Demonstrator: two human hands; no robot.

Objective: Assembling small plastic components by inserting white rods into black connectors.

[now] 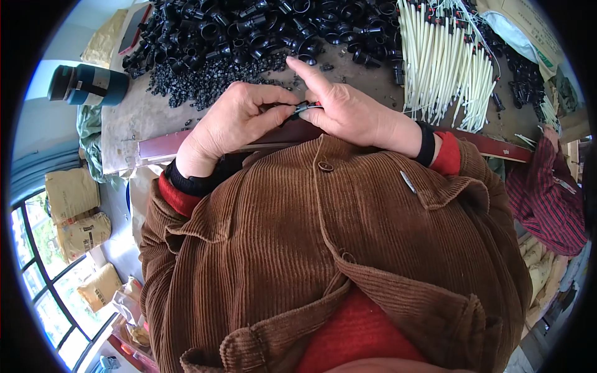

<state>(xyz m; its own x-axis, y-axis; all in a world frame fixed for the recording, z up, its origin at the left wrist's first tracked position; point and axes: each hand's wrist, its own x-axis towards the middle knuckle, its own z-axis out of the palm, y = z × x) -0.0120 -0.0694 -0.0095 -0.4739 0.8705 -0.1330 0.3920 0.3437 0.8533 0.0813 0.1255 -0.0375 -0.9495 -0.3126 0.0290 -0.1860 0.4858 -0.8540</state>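
Note:
My left hand (245, 115) and my right hand (348, 112) meet at the table's near edge, in front of my chest. Between their fingertips is a small black plastic part (300, 108), with a bit of red showing beside my right thumb. The left thumb and forefinger pinch it from one side. On the other side my right thumb and curled fingers close on it, while the right forefinger points up and away. Fingers hide most of the part. Just beyond lies a heap of tiny black pieces (211, 84), backed by a pile of larger black plastic fittings (249, 28).
Pale tubes (444, 68) with black and red ends lie in a bundle at the right. A dark teal bottle (99, 85) and a red-edged phone-like object (133, 31) are at the left. Another person's plaid sleeve (547, 193) shows at the far right.

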